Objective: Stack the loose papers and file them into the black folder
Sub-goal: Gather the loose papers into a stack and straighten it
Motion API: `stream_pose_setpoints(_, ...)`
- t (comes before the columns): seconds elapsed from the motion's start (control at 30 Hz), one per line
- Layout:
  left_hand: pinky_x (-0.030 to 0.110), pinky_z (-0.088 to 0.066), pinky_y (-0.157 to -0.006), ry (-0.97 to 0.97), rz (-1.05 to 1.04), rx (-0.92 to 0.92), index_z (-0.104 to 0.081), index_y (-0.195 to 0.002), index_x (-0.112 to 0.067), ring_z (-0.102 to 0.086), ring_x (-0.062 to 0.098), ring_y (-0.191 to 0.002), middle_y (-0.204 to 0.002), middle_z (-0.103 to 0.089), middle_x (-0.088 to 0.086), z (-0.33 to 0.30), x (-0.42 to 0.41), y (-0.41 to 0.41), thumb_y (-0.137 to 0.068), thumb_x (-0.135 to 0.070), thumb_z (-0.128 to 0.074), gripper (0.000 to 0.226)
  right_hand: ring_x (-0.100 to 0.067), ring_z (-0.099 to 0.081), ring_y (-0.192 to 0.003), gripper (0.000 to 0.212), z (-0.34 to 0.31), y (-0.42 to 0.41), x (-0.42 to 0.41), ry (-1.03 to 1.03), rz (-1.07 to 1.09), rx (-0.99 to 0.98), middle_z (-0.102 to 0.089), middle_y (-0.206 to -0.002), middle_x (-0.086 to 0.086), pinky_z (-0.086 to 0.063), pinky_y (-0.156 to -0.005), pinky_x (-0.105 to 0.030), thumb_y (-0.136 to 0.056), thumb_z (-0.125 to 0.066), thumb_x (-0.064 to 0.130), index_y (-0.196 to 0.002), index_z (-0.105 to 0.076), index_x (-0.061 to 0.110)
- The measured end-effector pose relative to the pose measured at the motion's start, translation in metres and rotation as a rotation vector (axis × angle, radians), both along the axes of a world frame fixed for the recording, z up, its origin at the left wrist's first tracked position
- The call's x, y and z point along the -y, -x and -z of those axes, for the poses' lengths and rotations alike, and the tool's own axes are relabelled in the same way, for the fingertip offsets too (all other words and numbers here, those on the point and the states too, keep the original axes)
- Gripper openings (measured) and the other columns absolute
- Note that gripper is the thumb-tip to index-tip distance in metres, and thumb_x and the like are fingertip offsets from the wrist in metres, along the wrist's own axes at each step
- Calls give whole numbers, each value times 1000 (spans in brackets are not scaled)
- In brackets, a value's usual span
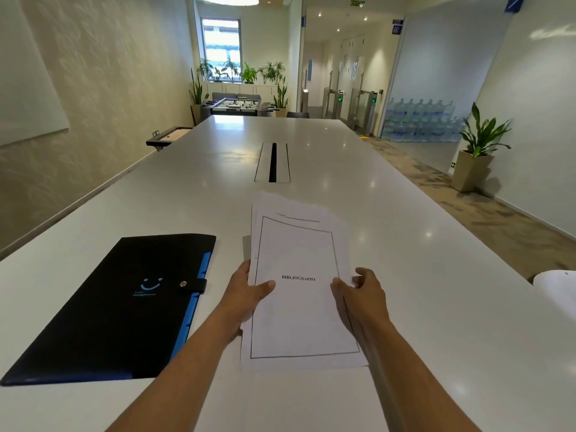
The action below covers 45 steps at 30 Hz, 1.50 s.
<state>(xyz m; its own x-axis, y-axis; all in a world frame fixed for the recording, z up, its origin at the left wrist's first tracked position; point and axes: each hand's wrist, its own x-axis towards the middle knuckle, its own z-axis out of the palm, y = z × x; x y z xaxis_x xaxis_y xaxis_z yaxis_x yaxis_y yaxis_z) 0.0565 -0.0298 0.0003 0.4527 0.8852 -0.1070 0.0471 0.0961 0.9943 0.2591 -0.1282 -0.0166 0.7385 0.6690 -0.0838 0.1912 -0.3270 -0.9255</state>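
Fingers of the left hand [249, 291] curl round the left edge of the loose papers [296, 285], thumb lying across the top sheet just left of the printed word BIBLIOGRAPHY. Right hand [363, 294] grips the opposite edge; its thumb rests on the sheet face, its other fingers are only loosely curled and one lifts clear of the paper. Sheets are held slightly raised over the white table [436, 275], long axis running away from the person. Stack not square: the far edges of the under-sheets fan out beyond and to the left of the top page. Black folder [118, 307] lies flat on the table to the left of the papers, near but apart from them, long axis angled from near-left to far-right. Its snap tab is over the right-hand edge and looks fastened; blue index tabs show along that same edge, the side facing the papers. Left hand is the nearer one to the folder. Judgement: squaring is unfinished, and the folder must be unsnapped before filing, which probably falls to the left hand while the right keeps the sheets.
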Motion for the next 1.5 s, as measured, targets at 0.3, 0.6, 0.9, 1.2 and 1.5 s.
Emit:
stream_pose_setpoints(0.3, 38, -46, -102, -310, 62, -44, -43, -134, -32, -54, 11, -120, -131, -57, -10, -40, -11, 16, -84, -31, -71, 58, -7, -71, -77, 30, -49, -7, -1, -347, -252, -263, -73, -97, -3, -57, -71, -26, -93, -59, 11, -123, -58, 8)
stream_pose_setpoints(0.6, 27, -52, -91, -548, -23, 133, -49, -126, -31, -63, 6, -109, -121, -64, -8, -99, -20, 14, -86, -18, -68, 45, -20, -66, -105, 43, -118, -1, 0, -690, -263, 22, -67, -117, -1, -55, -89, -40, -87, -65, 11, -128, -52, 17)
stream_pose_setpoints(0.9, 25, -58, -74, -562, -169, 238, -47, -130, -18, -65, 20, -102, -116, -62, 7, -101, -12, 4, -81, -23, -74, 56, -15, -60, -112, 61, -110, 18, -4, -613, -241, 112, -59, -124, 1, -51, -95, -40, -81, -70, 4, -132, -42, 20)
stream_pose_setpoints(1.2, 31, -58, -78, -536, -233, 202, -52, -124, -13, -65, 22, -101, -112, -64, 8, -100, -11, 2, -84, -18, -71, 45, -8, -63, -92, 54, -108, 23, -5, -590, -185, 164, -61, -101, 14, -53, -65, -15, -76, -60, -10, -113, -48, 26)
stream_pose_setpoints(1.5, 14, -53, -62, -481, -269, 243, -47, -119, -9, -61, 22, -93, -106, -59, 8, -98, 0, -9, -85, -1, -57, 36, -7, -62, -86, 55, -107, 38, -7, -646, -132, 159, -58, -102, 12, -51, -58, -10, -78, -57, -12, -120, -43, 20)
